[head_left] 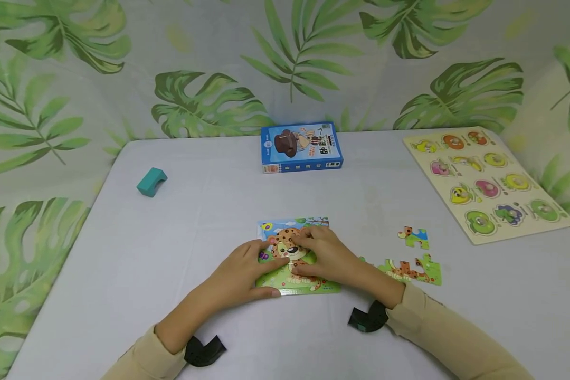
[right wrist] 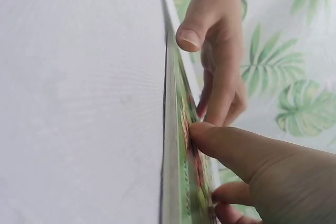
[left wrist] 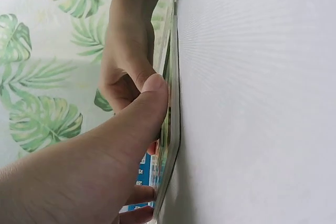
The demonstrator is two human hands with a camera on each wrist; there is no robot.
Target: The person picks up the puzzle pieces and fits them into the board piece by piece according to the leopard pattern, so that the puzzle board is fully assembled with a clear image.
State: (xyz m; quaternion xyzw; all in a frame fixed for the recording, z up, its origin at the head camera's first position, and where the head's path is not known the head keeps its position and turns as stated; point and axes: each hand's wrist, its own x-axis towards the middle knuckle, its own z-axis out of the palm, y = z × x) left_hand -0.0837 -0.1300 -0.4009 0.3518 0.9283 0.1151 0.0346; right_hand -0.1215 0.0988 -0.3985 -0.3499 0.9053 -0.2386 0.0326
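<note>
A leopard jigsaw puzzle (head_left: 320, 288) lies flat on the white table in front of the person. The left hand (head_left: 239, 272) rests on its left side, fingers spread over the picture, thumb at the near edge. In the left wrist view, that thumb (left wrist: 152, 90) touches the board's rim. From the right, the right hand (head_left: 330, 256) bends its thumb and fingers around a puzzle piece at the leopard's head and body; the hand covers most of this piece. The right wrist view has the right thumb (right wrist: 202, 132) against the picture. Loose joined puzzle pieces (head_left: 415, 272) lie beside the right forearm.
Another loose piece (head_left: 415, 237) lies above the joined ones. A blue box (head_left: 301, 148) stands at the table's back edge. A wooden fruit peg board (head_left: 491, 184) lies at the right, and a teal arch block (head_left: 152, 182) at the left.
</note>
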